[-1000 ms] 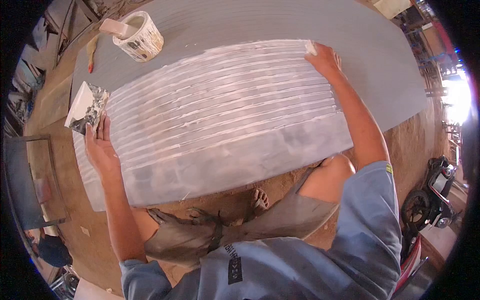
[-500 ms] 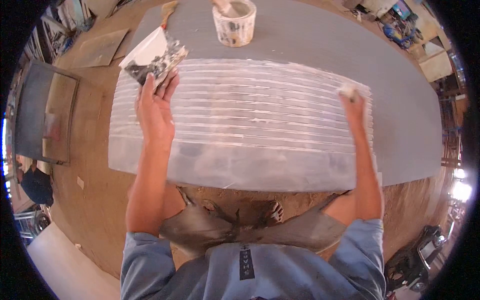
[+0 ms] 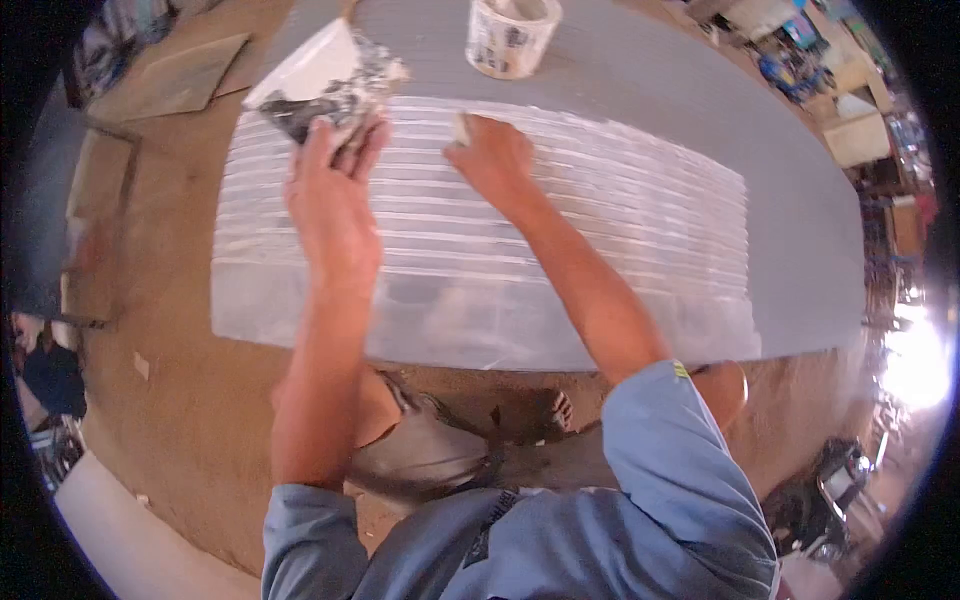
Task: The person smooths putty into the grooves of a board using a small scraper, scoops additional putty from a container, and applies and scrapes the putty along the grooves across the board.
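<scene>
Shirt [image 3: 560, 535] lettering is blurred. Below the bucket [image 3: 512, 42], right hand [image 3: 492, 158] pinches a pale piece [image 3: 462, 130]; left hand [image 3: 338, 195], half-curled, grips a smeared board [image 3: 318, 78].

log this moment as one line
Left hand: holds smeared board | Right hand: grips pale piece at striped panel | Tub: stands on panel

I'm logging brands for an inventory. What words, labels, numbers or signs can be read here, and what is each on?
No text is readable.
Blue shirt: chest print, letters too blurred to read.
Bucket: dark marks, too blurred to tell whether they are lettering.
</scene>
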`<state>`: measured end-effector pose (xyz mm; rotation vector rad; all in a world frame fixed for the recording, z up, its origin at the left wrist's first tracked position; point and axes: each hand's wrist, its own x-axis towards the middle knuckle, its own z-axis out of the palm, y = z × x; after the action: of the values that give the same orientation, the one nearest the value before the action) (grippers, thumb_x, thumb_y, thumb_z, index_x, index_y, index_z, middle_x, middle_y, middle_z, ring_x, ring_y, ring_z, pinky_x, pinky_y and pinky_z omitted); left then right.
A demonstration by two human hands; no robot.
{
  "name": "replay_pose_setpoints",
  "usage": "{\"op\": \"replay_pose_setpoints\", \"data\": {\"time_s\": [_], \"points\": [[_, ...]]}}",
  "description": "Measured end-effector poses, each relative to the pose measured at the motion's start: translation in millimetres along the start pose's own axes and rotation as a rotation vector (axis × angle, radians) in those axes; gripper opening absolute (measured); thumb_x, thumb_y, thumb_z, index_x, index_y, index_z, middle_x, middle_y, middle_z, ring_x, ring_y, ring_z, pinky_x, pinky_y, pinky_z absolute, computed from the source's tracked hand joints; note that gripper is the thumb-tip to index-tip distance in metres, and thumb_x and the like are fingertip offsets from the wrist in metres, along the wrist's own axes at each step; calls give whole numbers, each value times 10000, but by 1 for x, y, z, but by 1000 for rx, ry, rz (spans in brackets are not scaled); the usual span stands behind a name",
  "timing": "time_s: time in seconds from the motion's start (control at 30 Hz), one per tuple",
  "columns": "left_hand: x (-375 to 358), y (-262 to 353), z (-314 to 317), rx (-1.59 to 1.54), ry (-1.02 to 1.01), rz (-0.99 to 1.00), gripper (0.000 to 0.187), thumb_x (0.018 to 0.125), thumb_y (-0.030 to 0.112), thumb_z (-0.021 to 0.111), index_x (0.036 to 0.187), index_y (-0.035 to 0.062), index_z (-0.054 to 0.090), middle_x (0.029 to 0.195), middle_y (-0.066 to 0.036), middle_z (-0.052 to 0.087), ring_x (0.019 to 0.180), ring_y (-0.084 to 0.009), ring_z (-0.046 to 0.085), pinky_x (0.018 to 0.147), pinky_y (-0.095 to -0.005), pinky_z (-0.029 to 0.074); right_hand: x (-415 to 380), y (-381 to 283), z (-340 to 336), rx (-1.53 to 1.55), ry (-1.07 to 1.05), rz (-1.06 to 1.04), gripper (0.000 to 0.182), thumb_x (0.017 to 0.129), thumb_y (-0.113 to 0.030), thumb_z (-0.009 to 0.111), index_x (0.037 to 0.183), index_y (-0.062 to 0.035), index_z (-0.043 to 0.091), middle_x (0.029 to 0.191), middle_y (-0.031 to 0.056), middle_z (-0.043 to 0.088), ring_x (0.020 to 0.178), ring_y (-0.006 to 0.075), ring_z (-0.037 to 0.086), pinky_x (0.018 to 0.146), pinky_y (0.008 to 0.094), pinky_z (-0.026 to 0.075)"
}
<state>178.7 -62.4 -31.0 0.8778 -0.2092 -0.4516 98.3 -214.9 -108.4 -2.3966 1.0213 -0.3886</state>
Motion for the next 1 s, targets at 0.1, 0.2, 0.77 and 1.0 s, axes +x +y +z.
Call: {"op": "replay_pose_setpoints", "data": {"time_s": [0.1, 0.2, 0.77, 1.0], "points": [[-1, 1, -4, 76, 2, -17, 375, 1018, 136, 496, 1273, -137, 463, 1251, -249, 597, 1146, -319, 624, 1024, -409, 529, 5, 3, -12, -102, -65, -7, 335, 768, -306, 668, 957, -31, 700, 915, 211, 708, 899, 383, 683, 814, 497, 521], [6, -2, -6, 123, -22, 11, 391, 1021, 137, 490, 1283, -151, 453, 1273, -255, 583, 1153, -323, 619, 1041, -402, 520, -2, 47, -34, -193, -100, 24, 337, 768, -321, 682, 958, -43, 700, 925, 202, 711, 923, 373, 680, 838, 490, 514], [6, -1, -12, 318, -97, 34, 424, 1033, 132, 444, 1322, -174, 385, 1267, -277, 568, 1171, -314, 607, 1072, -374, 498, -68, 251, -214, -409, 89, 329, 343, 753, -361, 702, 988, -110, 709, 933, 149, 722, 950, 366, 673, 852, 489, 494], [13, -4, -18, 312, -104, 31, 408, 1036, 145, 444, 1300, -165, 411, 1268, -263, 571, 1160, -310, 611, 1063, -381, 504, -88, 369, -255, -455, 190, 458, 626, 803, -445, 680, 1338, -132, 591, 1238, 185, 644, 1164, 340, 607, 985, 463, 469]]}}
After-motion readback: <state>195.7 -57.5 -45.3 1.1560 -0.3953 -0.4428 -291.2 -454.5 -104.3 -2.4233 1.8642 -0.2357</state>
